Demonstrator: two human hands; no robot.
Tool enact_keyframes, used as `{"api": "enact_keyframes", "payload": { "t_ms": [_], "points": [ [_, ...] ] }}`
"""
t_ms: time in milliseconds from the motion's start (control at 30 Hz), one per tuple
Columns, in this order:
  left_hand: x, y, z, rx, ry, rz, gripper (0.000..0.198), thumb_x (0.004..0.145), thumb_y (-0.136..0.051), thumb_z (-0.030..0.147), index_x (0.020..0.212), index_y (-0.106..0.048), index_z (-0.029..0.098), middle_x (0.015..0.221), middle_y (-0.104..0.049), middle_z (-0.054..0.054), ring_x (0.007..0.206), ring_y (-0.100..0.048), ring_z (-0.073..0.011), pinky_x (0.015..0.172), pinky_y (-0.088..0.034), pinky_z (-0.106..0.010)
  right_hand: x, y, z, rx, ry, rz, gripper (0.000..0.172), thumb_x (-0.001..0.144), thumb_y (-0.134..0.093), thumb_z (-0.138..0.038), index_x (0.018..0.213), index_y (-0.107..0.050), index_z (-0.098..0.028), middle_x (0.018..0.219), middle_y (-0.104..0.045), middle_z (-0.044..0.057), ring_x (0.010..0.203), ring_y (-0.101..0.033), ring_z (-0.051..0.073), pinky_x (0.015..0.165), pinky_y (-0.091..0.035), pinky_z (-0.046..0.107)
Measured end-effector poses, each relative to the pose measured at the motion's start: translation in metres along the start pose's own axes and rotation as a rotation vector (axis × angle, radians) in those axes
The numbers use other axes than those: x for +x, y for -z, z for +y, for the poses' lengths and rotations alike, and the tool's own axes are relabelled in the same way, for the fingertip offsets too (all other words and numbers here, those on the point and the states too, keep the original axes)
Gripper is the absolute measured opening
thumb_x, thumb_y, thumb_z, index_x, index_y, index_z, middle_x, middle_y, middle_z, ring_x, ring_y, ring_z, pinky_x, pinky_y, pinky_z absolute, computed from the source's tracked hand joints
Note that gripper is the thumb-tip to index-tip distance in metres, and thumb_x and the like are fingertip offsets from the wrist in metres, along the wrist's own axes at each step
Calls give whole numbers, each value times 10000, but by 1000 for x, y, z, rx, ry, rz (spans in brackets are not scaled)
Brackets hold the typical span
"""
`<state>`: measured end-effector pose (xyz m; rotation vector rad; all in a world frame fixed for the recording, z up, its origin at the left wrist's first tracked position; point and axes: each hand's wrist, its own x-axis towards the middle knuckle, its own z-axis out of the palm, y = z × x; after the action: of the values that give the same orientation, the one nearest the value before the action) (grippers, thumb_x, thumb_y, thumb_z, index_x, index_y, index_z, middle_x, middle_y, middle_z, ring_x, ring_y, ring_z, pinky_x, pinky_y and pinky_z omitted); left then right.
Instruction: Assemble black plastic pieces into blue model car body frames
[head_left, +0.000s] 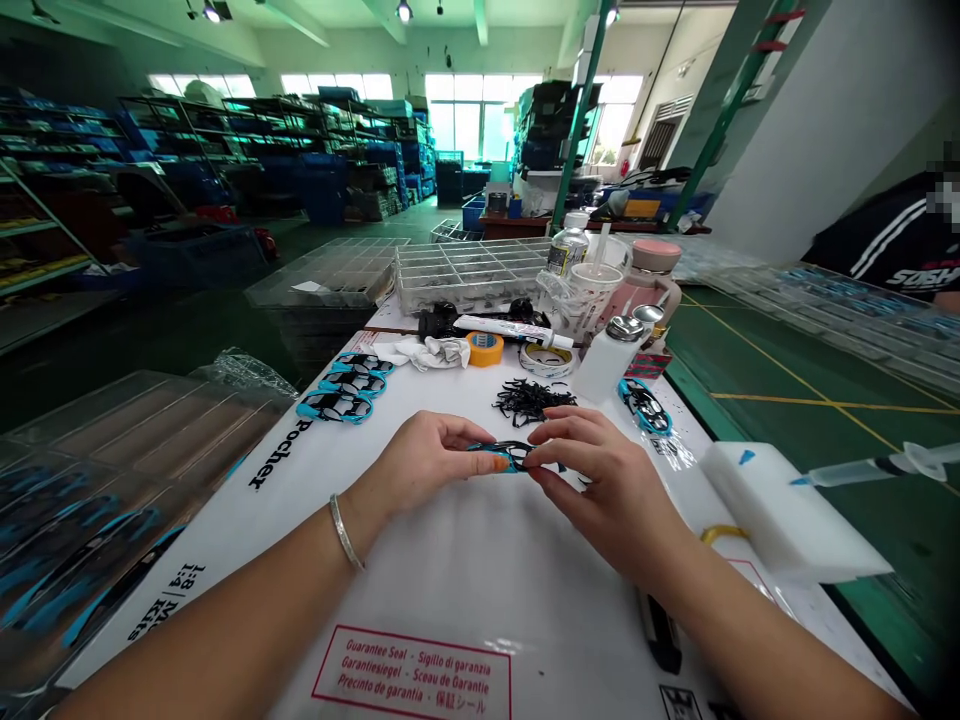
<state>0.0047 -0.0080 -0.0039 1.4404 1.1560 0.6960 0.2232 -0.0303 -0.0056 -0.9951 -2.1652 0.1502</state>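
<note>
My left hand (426, 458) and my right hand (600, 465) meet over the middle of the white sheet, each closed on one end of a small blue-and-black plastic part (514, 450). Thumb and fingers of the left pinch its left end. The right fingertips grip the other end and partly cover it. Just beyond it lies a heap of small black pieces (531, 400). Similar blue-and-black parts stand in a row (345, 388) at the left, and another single part (645, 405) lies to the right.
Behind are a yellow tape roll (484, 348), a white cloth (427, 352), a glue tube (517, 330), a white dispenser bottle (609, 360) and a clear compartment tray (472, 270). A foam block (787, 510) with a syringe (870, 470) sits right. A co-worker (892, 235) is at far right.
</note>
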Motion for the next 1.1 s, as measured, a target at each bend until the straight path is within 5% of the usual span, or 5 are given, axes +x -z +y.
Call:
{"api": "enact_keyframes", "payload": {
  "t_ms": [167,433,767,1100],
  "points": [
    [0,1,-1,-17,20,14,387,645,-801,485,896,-758,193,746,-697,-33,686,-590,-152,653,-477,-269,-1,5,0,-80,73,-16,159,862,-600,-150,889,-725,-245,1004,-677,53,1117,-546,274,828,-534,432],
    [1,4,-1,-204,114,-88,378,709,-740,517,796,-749,149,769,-722,-80,638,-576,-125,603,-467,-231,1,10,-3,-134,198,17,347,847,-493,-1,1000,-716,-218,990,-687,64,1122,-545,279,797,-555,435],
    [-2,1,1,-151,87,-85,388,692,-746,510,803,-749,138,768,-712,-91,656,-590,-140,619,-466,-243,-1,8,-8,-100,190,-12,99,849,-626,-166,916,-682,-213,1042,-668,59,1161,-523,272,896,-529,456],
    [1,-4,2,-1,136,-70,435,691,-695,581,735,-725,149,746,-724,-88,622,-590,-160,569,-437,-233,1,3,-12,-150,176,49,155,810,-585,-86,749,-681,-192,974,-690,38,1128,-559,243,912,-529,378]
  ]
}}
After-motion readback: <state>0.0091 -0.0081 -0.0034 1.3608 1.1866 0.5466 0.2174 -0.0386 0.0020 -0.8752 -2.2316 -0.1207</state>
